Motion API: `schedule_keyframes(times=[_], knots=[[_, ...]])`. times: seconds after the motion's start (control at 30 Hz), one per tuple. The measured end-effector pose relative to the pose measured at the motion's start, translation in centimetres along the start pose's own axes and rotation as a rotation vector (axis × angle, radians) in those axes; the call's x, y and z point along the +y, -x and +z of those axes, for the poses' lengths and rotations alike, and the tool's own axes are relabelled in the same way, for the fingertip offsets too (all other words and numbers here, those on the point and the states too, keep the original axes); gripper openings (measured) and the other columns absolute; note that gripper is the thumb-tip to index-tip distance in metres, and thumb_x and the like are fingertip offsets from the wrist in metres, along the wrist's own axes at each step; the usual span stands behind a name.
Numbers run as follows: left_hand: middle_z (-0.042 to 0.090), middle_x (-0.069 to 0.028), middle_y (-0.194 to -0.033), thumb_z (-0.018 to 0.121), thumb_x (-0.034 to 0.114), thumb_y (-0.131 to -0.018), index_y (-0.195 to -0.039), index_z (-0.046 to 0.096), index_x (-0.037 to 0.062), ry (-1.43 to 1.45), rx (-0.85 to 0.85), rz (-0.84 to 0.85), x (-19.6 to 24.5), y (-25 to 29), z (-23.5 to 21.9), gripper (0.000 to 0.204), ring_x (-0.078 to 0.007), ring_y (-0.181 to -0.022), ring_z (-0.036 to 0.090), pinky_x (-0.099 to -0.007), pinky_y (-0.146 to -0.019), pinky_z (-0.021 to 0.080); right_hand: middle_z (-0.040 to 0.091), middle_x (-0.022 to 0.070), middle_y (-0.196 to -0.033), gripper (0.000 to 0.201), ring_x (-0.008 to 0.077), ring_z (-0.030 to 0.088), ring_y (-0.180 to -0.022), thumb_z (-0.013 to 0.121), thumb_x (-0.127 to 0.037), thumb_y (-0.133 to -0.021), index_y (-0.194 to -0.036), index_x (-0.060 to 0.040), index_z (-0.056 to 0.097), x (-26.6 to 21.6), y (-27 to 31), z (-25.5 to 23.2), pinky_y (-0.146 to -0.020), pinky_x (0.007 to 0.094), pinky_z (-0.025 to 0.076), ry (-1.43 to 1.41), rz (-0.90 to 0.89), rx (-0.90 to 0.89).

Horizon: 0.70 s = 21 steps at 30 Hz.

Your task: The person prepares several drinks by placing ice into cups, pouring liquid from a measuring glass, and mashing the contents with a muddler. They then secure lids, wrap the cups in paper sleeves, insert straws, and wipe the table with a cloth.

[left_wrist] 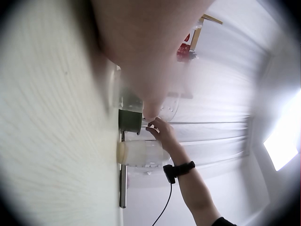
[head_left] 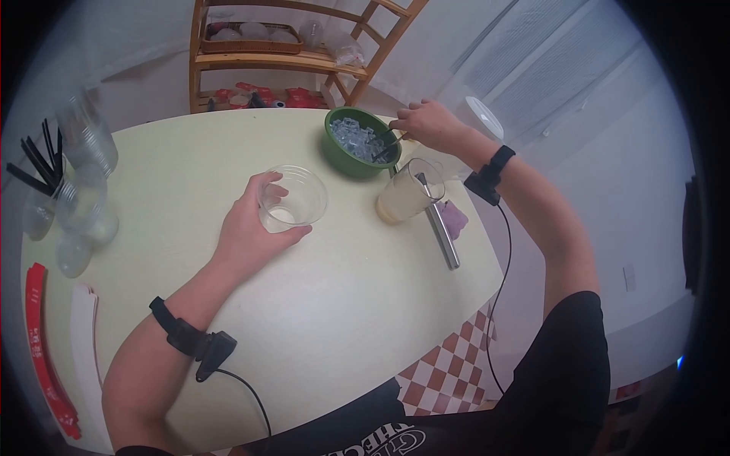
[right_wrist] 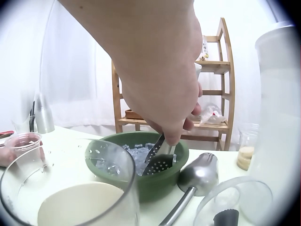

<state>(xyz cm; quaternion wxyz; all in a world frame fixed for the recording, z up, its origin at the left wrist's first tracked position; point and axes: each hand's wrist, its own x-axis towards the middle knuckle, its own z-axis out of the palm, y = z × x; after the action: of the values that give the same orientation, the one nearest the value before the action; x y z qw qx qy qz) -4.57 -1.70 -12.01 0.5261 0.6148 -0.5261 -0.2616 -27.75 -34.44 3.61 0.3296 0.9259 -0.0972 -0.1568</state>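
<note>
The left hand [head_left: 255,228] curls round a clear plastic cup [head_left: 303,199], which stands upright near the middle of the table. In the right wrist view, the right hand [right_wrist: 164,103] holds a perforated metal scoop or tongs [right_wrist: 159,163], its end down among ice cubes [right_wrist: 139,156] in a green bowl [right_wrist: 162,184]. Close beside the bowl stands a clear pitcher [head_left: 407,194] with a pale liquid in it. A metal scoop [right_wrist: 200,175] lies by the bowl, its long handle pointing toward the near side in the head view.
Stacked clear cups [head_left: 90,137] and black straws [head_left: 47,156] stand at the far left. Red strips [head_left: 44,353] and white strips [head_left: 85,334] lie along the left edge. A purple cloth [head_left: 454,220] is right of the pitcher. Behind the table stands a wooden shelf [head_left: 285,61].
</note>
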Motion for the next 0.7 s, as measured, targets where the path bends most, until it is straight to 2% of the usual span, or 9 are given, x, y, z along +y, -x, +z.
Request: schedule_keyframes(times=[0.1, 0.17, 0.2, 0.27, 0.33, 0.4, 0.6, 0.63, 0.7], knots=[[0.067, -0.0149, -0.13, 0.095, 0.021, -0.078, -0.15, 0.046, 0.0053, -0.001, -0.001, -0.003, -0.2, 0.0, 0.1, 0.089, -0.0278, -0.128, 0.064, -0.0415, -0.112, 0.051, 0.067, 0.0017, -0.107, 0.036, 0.0237, 0.067, -0.103, 0.074, -0.03, -0.097, -0.132, -0.0208, 0.071, -0.2, 0.7, 0.8, -0.09, 0.0423, 0.053, -0.024, 0.019, 0.047], [0.069, -0.0191, -0.132, 0.094, 0.031, -0.078, -0.148, 0.047, 0.006, -0.025, 0.01, 0.037, -0.4, -0.1, 0.1, 0.089, -0.0342, -0.127, 0.068, -0.0447, -0.107, 0.054, 0.067, 0.0019, -0.106, 0.036, 0.0239, 0.067, -0.102, 0.073, -0.03, -0.097, -0.132, -0.0205, 0.071, -0.5, 1.2, 0.4, -0.09, 0.0423, 0.053, -0.072, 0.066, 0.044], [0.069, -0.0191, -0.132, 0.094, 0.031, -0.078, -0.148, 0.047, 0.006, -0.025, 0.011, 0.038, -0.4, -0.1, 0.0, 0.089, -0.0342, -0.127, 0.068, -0.0447, -0.107, 0.054, 0.068, 0.0021, -0.105, 0.035, 0.0242, 0.067, -0.101, 0.073, -0.029, -0.097, -0.131, -0.0201, 0.072, -0.6, 1.4, 0.2, -0.089, 0.0422, 0.053, -0.118, 0.113, 0.04], [0.068, -0.0151, -0.131, 0.095, 0.022, -0.078, -0.15, 0.046, 0.0051, -0.007, -0.003, -0.008, 0.0, -0.1, 0.0, 0.089, -0.0281, -0.128, 0.065, -0.0412, -0.111, 0.051, 0.068, 0.0026, -0.105, 0.035, 0.0248, 0.067, -0.1, 0.073, -0.029, -0.097, -0.131, -0.0198, 0.072, -0.5, 2.0, 0.6, -0.089, 0.0424, 0.053, -0.16, 0.121, 0.075], [0.068, -0.015, -0.131, 0.095, 0.022, -0.078, -0.15, 0.046, 0.0052, -0.005, -0.001, -0.001, -0.1, -0.1, 0.1, 0.089, -0.0282, -0.128, 0.065, -0.0411, -0.111, 0.051, 0.068, 0.0031, -0.104, 0.036, 0.0253, 0.067, -0.099, 0.073, -0.03, -0.097, -0.131, -0.0195, 0.072, -0.6, 2.4, 0.4, -0.089, 0.0425, 0.053, -0.203, 0.127, 0.111], [0.068, -0.0149, -0.131, 0.095, 0.022, -0.078, -0.15, 0.046, 0.0052, -0.006, 0.003, 0.004, -0.2, -0.1, 0.1, 0.089, -0.0282, -0.127, 0.065, -0.041, -0.11, 0.051, 0.069, 0.0033, -0.106, 0.036, 0.027, 0.068, -0.106, 0.073, -0.028, -0.097, -0.132, -0.0188, 0.072, -0.6, 2.8, -0.5, -0.09, 0.0444, 0.054, -0.197, 0.168, 0.099], [0.068, -0.0157, -0.132, 0.097, 0.021, -0.077, -0.15, 0.047, 0.0049, -0.004, -0.016, 0.017, 0.1, 0.1, -0.2, 0.09, -0.0277, -0.127, 0.065, -0.0412, -0.11, 0.052, 0.071, 0.0047, -0.108, 0.036, 0.0293, 0.069, -0.1, 0.075, -0.021, -0.095, -0.131, -0.0161, 0.072, -4.2, 3.8, -8.0, -0.089, 0.0445, 0.055, -0.378, 0.119, 0.364], [0.068, -0.0156, -0.132, 0.097, 0.02, -0.077, -0.15, 0.047, 0.0045, 0.001, -0.018, 0.028, 0.0, 0.1, -0.1, 0.091, -0.0275, -0.128, 0.065, -0.0411, -0.111, 0.051, 0.071, 0.0047, -0.108, 0.036, 0.0293, 0.069, -0.1, 0.075, -0.021, -0.095, -0.131, -0.0161, 0.072, -5.3, 3.9, -9.3, -0.089, 0.0445, 0.055, -0.384, 0.121, 0.361], [0.068, -0.0156, -0.132, 0.097, 0.019, -0.076, -0.15, 0.046, 0.0042, 0.002, -0.028, 0.042, 0.1, 0.1, 0.0, 0.091, -0.0272, -0.129, 0.065, -0.041, -0.112, 0.051, 0.069, 0.0067, -0.105, 0.044, 0.0286, 0.067, -0.097, 0.078, -0.016, -0.093, -0.136, -0.0132, 0.069, -7.7, 3.4, -11.1, -0.086, 0.044, 0.054, -0.493, -0.018, 0.404]])
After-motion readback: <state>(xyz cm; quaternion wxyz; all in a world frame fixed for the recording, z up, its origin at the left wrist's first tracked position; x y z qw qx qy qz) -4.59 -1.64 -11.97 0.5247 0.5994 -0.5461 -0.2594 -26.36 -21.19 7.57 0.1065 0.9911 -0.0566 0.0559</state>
